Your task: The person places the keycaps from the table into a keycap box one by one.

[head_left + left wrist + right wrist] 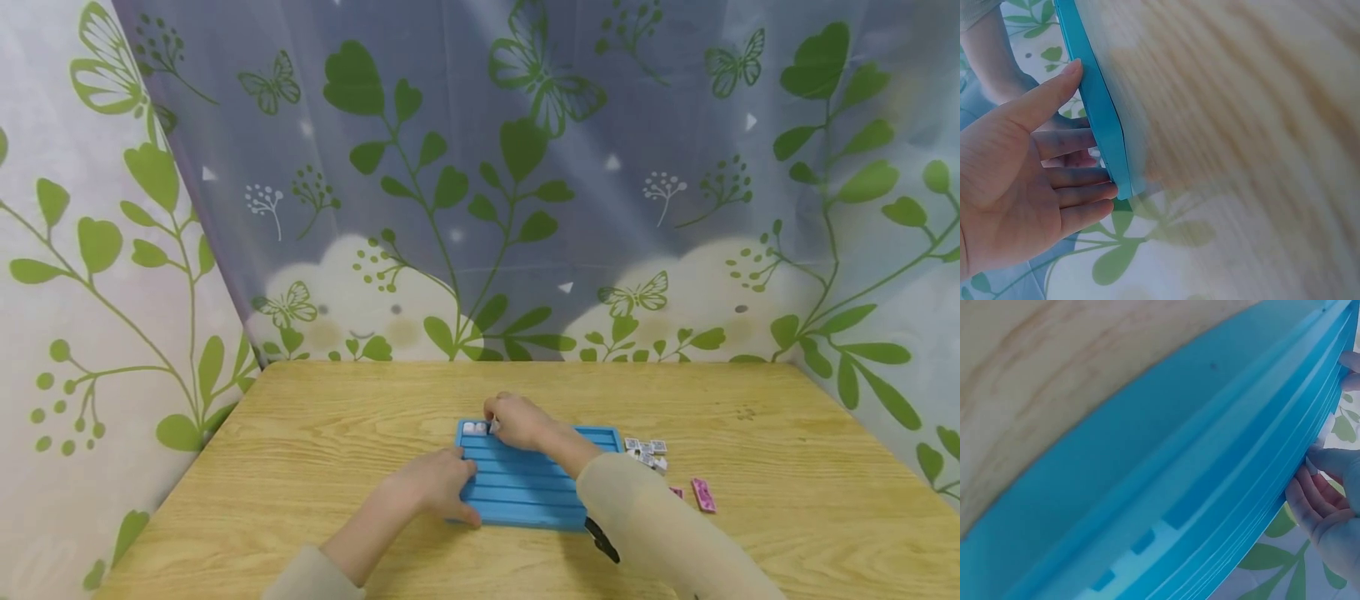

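Note:
A blue ridged tray (525,483) lies on the table, crossed by several long grooves. At its far left corner, small white tiles (475,427) sit in the top groove. My right hand (519,422) is over that groove, just right of these tiles, and pinches another white tile (1311,466) between thumb and fingers. My left hand (435,485) rests against the tray's left side. In the left wrist view its thumb and fairly straight fingers (1079,144) touch the tray's outer wall (1102,119).
Right of the tray lies a loose cluster of white tiles (647,454) with printed faces. Nearer me are pink pieces (703,495), one partly hidden by the right sleeve (652,517). A patterned curtain (480,208) hangs behind the wooden table (337,408).

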`<action>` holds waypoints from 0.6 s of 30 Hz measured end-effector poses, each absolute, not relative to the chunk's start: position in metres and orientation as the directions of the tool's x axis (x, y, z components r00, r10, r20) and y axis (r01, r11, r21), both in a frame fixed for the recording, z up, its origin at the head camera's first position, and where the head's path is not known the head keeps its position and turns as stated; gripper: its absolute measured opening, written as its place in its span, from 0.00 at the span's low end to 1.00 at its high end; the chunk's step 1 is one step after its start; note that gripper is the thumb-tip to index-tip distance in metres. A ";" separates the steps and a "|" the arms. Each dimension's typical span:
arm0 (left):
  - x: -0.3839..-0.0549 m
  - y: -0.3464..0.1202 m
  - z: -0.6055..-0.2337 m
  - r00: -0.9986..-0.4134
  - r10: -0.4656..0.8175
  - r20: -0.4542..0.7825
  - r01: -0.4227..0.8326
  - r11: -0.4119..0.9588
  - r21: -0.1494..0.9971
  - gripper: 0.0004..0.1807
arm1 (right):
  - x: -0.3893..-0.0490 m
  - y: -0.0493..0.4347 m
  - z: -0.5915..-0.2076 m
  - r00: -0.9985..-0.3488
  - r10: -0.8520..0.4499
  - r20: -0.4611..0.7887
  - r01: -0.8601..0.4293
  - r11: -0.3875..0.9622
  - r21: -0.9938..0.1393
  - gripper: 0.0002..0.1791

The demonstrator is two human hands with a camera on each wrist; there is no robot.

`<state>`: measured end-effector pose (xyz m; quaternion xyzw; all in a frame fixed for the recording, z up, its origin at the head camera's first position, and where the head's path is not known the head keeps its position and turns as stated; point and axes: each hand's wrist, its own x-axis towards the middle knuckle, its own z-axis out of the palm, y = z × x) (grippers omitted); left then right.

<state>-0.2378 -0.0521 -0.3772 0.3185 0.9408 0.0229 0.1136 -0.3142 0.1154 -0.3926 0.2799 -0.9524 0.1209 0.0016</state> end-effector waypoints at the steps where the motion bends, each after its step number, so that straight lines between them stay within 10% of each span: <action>1: -0.238 -0.052 -0.377 -0.771 0.604 -0.199 0.594 0.796 0.115 0.35 | -0.314 0.116 -0.393 -0.842 -0.535 0.072 -0.536 0.812 -0.232 0.07; 18: -0.238 -0.051 -0.377 -0.769 0.607 -0.201 0.597 0.794 0.114 0.35 | -0.314 0.115 -0.395 -0.830 -0.547 0.111 -0.556 0.793 -0.248 0.05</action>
